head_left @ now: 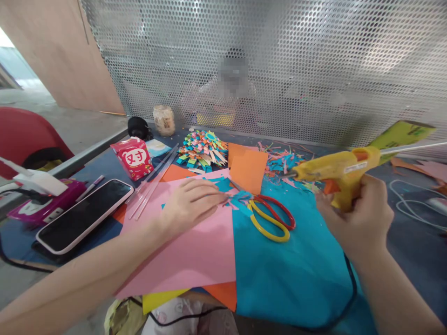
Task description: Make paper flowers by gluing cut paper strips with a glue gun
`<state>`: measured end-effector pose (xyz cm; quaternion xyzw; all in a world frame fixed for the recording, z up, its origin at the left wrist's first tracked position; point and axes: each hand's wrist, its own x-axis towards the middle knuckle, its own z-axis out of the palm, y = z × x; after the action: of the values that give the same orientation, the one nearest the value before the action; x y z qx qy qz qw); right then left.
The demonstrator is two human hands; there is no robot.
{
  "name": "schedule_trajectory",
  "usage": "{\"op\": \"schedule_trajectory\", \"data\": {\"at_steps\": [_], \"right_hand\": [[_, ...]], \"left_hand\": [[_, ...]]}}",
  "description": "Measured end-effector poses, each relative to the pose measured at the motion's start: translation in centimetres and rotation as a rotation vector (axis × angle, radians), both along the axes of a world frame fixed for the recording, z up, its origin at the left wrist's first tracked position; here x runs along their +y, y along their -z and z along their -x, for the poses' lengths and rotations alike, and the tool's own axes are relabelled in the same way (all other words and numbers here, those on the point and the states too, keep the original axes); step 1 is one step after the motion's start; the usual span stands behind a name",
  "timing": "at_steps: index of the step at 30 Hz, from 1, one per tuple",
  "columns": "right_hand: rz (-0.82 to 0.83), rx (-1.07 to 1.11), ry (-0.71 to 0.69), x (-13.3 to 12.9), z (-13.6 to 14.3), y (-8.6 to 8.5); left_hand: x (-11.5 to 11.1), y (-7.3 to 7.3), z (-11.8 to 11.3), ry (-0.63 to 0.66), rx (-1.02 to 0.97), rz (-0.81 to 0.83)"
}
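My right hand [366,218] is wrapped round the handle of a yellow hot glue gun [344,165], raised over the right side of the table, its nozzle pointing left. A glue stick [412,147] sticks out of its back. My left hand [192,200] lies palm down on a pink paper sheet [188,251], fingers stretched out, the tips by small cut blue paper pieces [240,202]. Scissors [272,218] with red and yellow handles rest on the blue paper [289,274] between my hands, their blades partly hidden under the scraps.
Orange paper [248,170] and a fringed paper bundle [202,149] lie behind, beside shredded scraps [284,160]. On the left are a phone [85,216], a purple power strip [52,204], a red packet [134,158] and clear glue sticks [153,186]. A perforated metal panel [296,60] stands behind.
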<state>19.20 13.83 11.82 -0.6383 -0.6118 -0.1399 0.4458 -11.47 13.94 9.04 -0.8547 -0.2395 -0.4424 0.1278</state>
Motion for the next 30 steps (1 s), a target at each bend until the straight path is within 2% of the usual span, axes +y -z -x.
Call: {"op": "schedule_trajectory", "data": {"at_steps": [3, 7, 15, 22, 30], "right_hand": [[-0.039, -0.073, -0.021, -1.0, 1.1, 0.1], [-0.07, -0.16, -0.129, -2.1, 2.1, 0.2], [-0.125, -0.31, -0.207, -2.1, 1.3, 1.3], [-0.122, -0.45, -0.187, -2.3, 0.7, 1.6], [-0.137, -0.491, -0.119, -2.0, 0.0, 1.9]], "left_hand": [[-0.3, -0.8, 0.7, -0.041, 0.1, -0.227], [-0.9, -1.4, 0.6, -0.08, 0.12, -0.34], [-1.1, -1.6, -0.2, -0.045, 0.094, -0.324], [-1.1, -1.6, -0.2, -0.041, 0.088, -0.297], [-1.0, -1.2, -0.1, -0.073, 0.094, -0.29]]}}
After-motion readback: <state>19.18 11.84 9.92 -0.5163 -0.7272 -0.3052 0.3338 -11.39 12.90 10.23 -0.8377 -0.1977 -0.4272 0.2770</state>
